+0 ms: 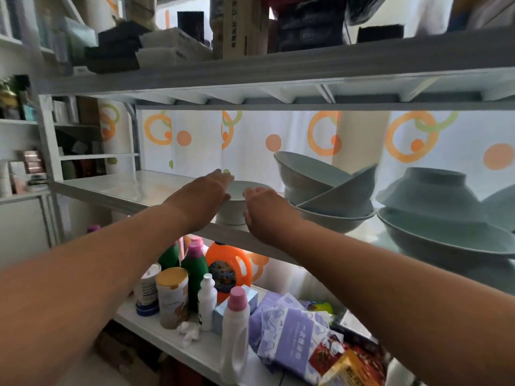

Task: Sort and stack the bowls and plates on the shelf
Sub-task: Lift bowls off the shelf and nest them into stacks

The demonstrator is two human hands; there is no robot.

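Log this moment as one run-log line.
step: place small bowl | left hand: on small pale bowl | right hand: on same bowl | bowl: upright, middle shelf | tilted bowl pile: right, unsorted

Pale shelf [133, 190] at chest height, loaded with pale blue-green bowls.

Standing near the front edge, a small bowl [239, 203], upright. Just to its right, a wide bowl [337, 220] flat on the shelf, carrying tilted bowls [320, 179] nested unevenly inside. Farther right, another wide shallow bowl [446, 238] flat on the surface, topped by an upside-down bowl [432, 190]. Left half of the shelf bare and glossy. Below, a lower shelf [172, 338] crowded with bottles, an orange detergent jug [228, 267], a tin with a gold lid [172, 296] and purple packets [289, 335].
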